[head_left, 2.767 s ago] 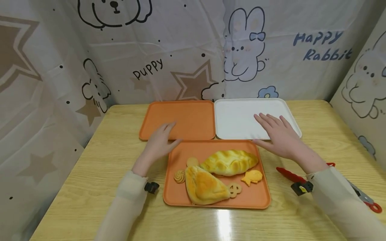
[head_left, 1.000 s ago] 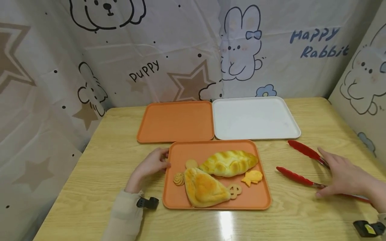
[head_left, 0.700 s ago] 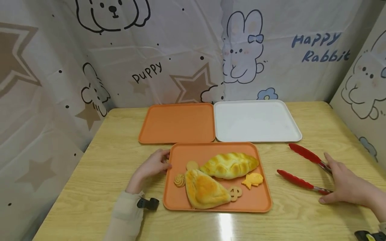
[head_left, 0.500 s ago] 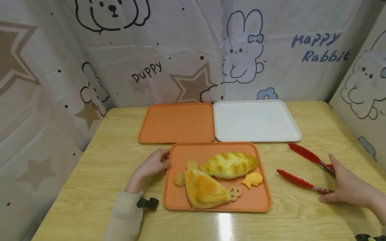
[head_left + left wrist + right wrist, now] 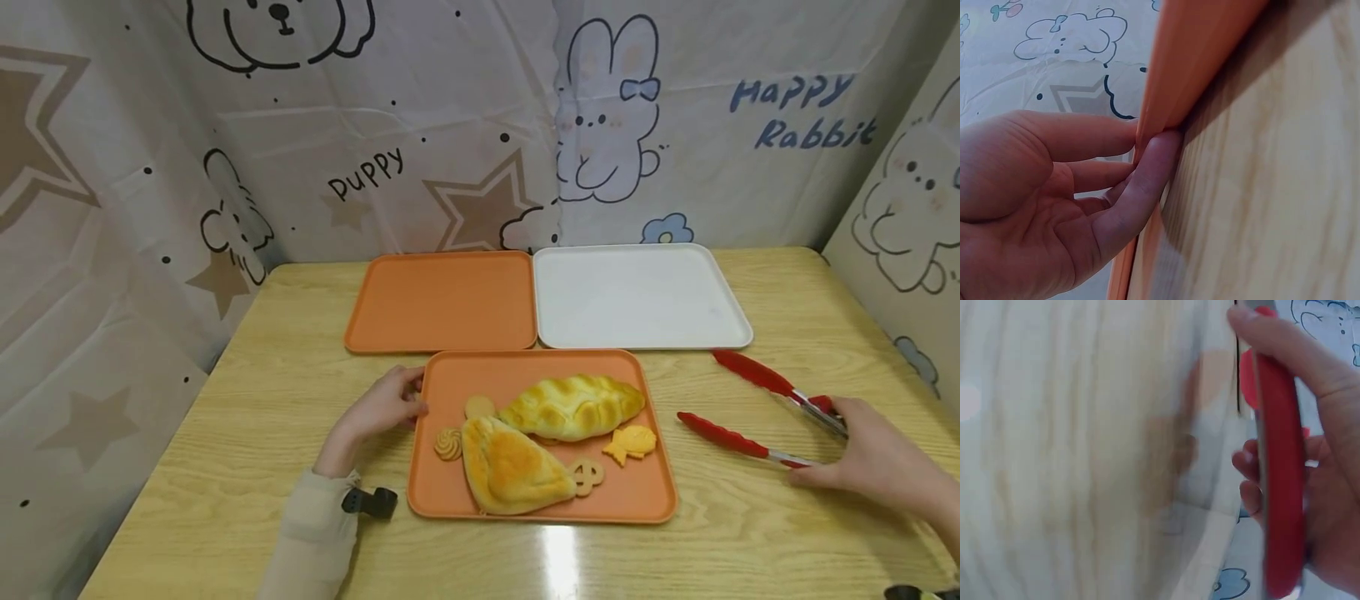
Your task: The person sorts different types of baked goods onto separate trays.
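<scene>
My left hand (image 5: 382, 404) pinches the left rim of the front orange tray (image 5: 630, 496). The left wrist view shows its thumb and fingers on both sides of that rim. At the right, my right hand (image 5: 881, 454) holds red-tipped tongs (image 5: 727, 436) with their arms spread apart. Close up in the right wrist view, a red tong handle (image 5: 1282, 475) lies between thumb and fingers, above the wooden surface. On the front tray are a braided loaf (image 5: 573, 408), a triangular bread (image 5: 513, 467), a fish-shaped cookie (image 5: 630, 443), a pretzel-shaped cookie (image 5: 587, 477), a swirl cookie (image 5: 448, 444) and a round cookie (image 5: 480, 407).
Behind the front tray lie a second orange tray (image 5: 442, 304) and a white tray (image 5: 637, 300), side by side along the back. All stand on a wooden table (image 5: 262, 417). A printed curtain (image 5: 465, 108) closes off the back and sides.
Earlier, both hands hovered over the trays. The left came down to the front tray's left rim; the right moved to the tongs and grips them. The tong tips have shifted slightly left.
</scene>
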A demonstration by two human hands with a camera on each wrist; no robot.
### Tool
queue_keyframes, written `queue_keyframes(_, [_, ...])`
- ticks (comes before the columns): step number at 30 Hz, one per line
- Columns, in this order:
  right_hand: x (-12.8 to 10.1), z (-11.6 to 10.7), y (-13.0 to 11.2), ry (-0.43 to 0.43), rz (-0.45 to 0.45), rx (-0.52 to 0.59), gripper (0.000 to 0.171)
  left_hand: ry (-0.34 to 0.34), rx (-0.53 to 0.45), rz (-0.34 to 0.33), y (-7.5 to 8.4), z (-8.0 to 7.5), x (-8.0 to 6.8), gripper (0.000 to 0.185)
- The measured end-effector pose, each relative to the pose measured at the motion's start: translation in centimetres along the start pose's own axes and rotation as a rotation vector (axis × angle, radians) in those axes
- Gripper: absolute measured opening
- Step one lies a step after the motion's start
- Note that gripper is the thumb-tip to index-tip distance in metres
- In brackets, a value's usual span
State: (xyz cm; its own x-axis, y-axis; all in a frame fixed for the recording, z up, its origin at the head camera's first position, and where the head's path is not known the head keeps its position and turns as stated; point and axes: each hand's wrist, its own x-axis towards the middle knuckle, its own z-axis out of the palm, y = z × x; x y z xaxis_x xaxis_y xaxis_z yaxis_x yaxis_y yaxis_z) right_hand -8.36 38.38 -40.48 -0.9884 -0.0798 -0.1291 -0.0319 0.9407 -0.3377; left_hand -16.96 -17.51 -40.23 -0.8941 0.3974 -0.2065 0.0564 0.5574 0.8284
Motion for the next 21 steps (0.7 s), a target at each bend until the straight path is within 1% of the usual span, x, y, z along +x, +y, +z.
queue_keyframes(5, [0.1, -0.7, -1.5, 0.047, -0.049, -0.020, 0.093, 0.000, 0.005, -0.007, -0.3, 0.0, 0.2, 0.053])
queue_keyframes(6, [0.2, -0.8, -1.8, 0.052, -0.056, -0.026, 0.093, 0.002, 0.004, -0.010, -0.9, 0.1, 0.5, 0.054])
queue_keyframes(8, [0.4, -1.0, -2.4, 0.054, -0.055, -0.034, 0.097, 0.002, 0.003, -0.005, -0.9, 0.0, 0.5, 0.055])
queue_keyframes(10, [0.7, -1.2, -3.2, 0.044, -0.065, -0.017, 0.095, 0.000, -0.001, -0.001, -1.0, 0.0, 0.5, 0.055])
queue_keyframes(15, [1.9, -1.3, -5.1, 0.042, -0.141, 0.015, 0.091, -0.009, -0.030, 0.016, -1.3, -0.1, 0.2, 0.051])
queue_keyframes(18, [2.6, -1.1, -6.2, 0.041, -0.188, 0.001, 0.094, -0.015, -0.053, 0.019, -1.5, -0.1, 0.1, 0.052])
queue_keyframes(21, [3.2, -0.8, -7.0, 0.036, -0.229, -0.013, 0.096, -0.032, -0.055, 0.029, -1.6, -0.1, 0.1, 0.055])
